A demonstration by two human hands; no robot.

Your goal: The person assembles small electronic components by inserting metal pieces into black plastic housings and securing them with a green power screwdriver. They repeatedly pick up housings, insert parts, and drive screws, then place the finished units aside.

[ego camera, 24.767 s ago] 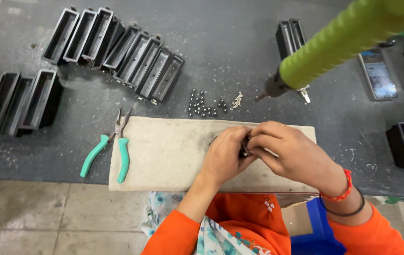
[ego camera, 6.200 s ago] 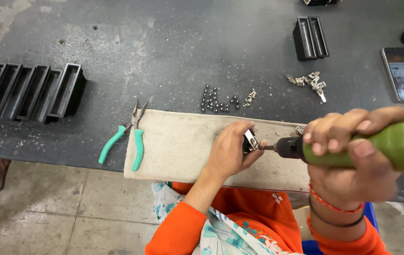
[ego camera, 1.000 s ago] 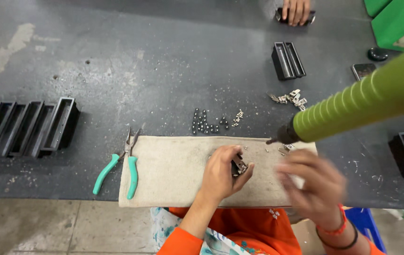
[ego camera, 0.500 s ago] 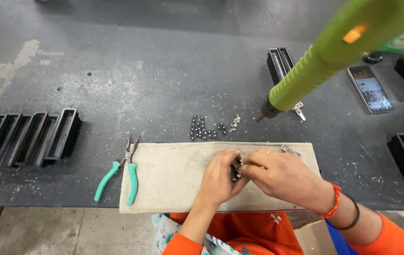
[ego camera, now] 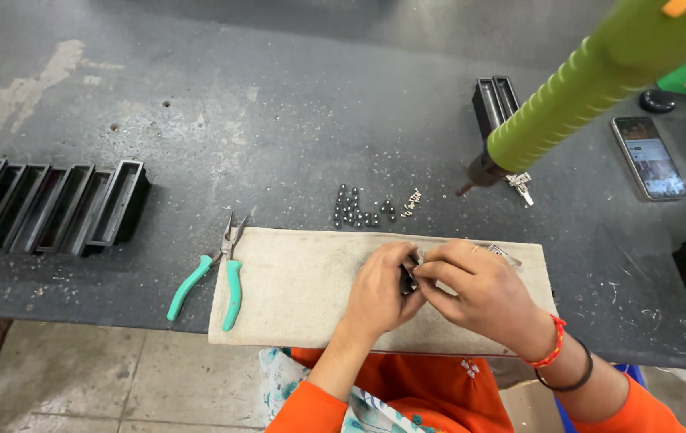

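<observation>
Both hands meet over a beige cloth (ego camera: 303, 289) at the bench's near edge. Left hand (ego camera: 379, 289) pinches a small dark part (ego camera: 407, 278), fingers pressed on it to steady it; right hand (ego camera: 479, 293) closes its fingertips on the same part from the other side, probably fitting something tiny, too small to tell. Cloth under the grip likely cushions and catches bits. Just beyond the grip: loose dark beads (ego camera: 355, 210). Up and right hangs a green driver (ego camera: 583, 92), tip down, untouched. Left of the grip: teal pliers (ego camera: 214, 269), then black trays (ego camera: 46, 207). Far right: phone (ego camera: 647, 156).
</observation>
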